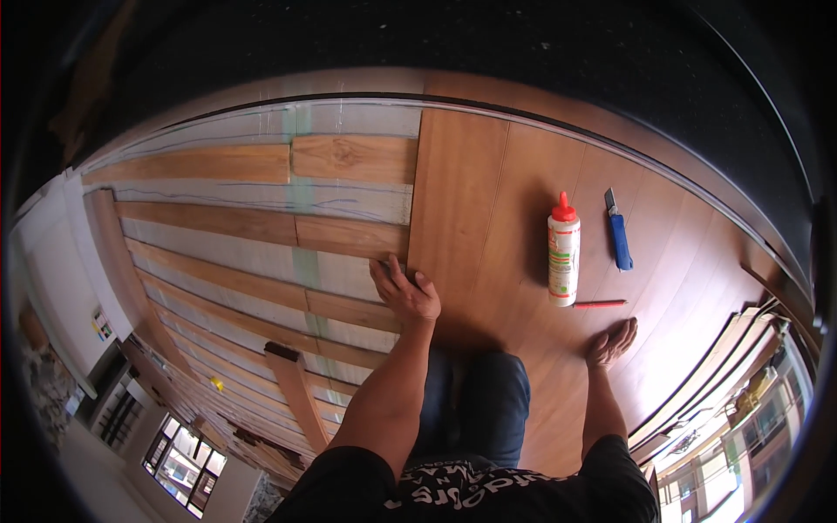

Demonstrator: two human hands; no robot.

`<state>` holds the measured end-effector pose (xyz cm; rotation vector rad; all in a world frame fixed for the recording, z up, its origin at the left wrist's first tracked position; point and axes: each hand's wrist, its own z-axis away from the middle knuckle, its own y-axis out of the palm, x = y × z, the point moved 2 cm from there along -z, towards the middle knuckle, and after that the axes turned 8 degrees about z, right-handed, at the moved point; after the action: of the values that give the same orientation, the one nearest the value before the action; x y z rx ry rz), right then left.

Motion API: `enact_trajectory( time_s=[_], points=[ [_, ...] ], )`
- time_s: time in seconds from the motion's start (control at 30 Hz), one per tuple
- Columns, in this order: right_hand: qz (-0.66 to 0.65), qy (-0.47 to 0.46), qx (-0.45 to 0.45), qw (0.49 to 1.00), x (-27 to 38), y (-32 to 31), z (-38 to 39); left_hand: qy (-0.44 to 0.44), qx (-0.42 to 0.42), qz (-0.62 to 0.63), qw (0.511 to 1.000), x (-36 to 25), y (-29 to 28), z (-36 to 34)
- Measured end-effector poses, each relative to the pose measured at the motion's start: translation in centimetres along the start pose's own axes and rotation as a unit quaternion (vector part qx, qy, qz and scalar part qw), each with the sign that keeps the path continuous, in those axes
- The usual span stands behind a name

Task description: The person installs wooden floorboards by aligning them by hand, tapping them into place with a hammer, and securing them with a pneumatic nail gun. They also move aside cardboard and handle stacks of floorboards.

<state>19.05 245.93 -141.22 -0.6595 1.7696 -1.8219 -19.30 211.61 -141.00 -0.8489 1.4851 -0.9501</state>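
Observation:
I kneel on brown wooden flooring [462,183]. My left hand [406,290] is open at the exposed left edge of the flooring, fingers bent and apart beside a wooden strip [350,235] on the pale underlay [357,200]. My right hand [612,344] rests open on the laid boards, fingers slightly bent. Between and above my hands, a white bottle [563,261] with a red nozzle appears upright or lying, I cannot tell which. To its right lies a blue utility knife [621,240]. A red pencil [600,304] lies just above my right hand.
Parallel wooden strips [209,224] cover the underlay on the left, with a darker board [292,383] laid across some. A dark edge with a metal rail [523,122] runs along the top. Long boards [706,370] are stacked at the lower right, near windows.

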Motion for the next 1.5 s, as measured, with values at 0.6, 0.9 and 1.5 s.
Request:
enact_trajectory(
  time_s=[0.6,0.9,1.5],
  points=[
    [-0.019,-0.109,-0.131,0.985,-0.3,2.0,3.3,-0.127,0.062,0.067,0.988,4.7,-3.7,4.6],
    [0.034,-0.048,-0.176,0.983,-1.2,1.8,1.7,0.086,0.065,-0.07,0.992,24.1,-42.0,19.0],
    [-0.185,-0.806,0.224,0.515,58.4,-5.8,40.6,-0.586,0.091,0.228,0.772,17.4,-26.1,98.7]
  ],
)
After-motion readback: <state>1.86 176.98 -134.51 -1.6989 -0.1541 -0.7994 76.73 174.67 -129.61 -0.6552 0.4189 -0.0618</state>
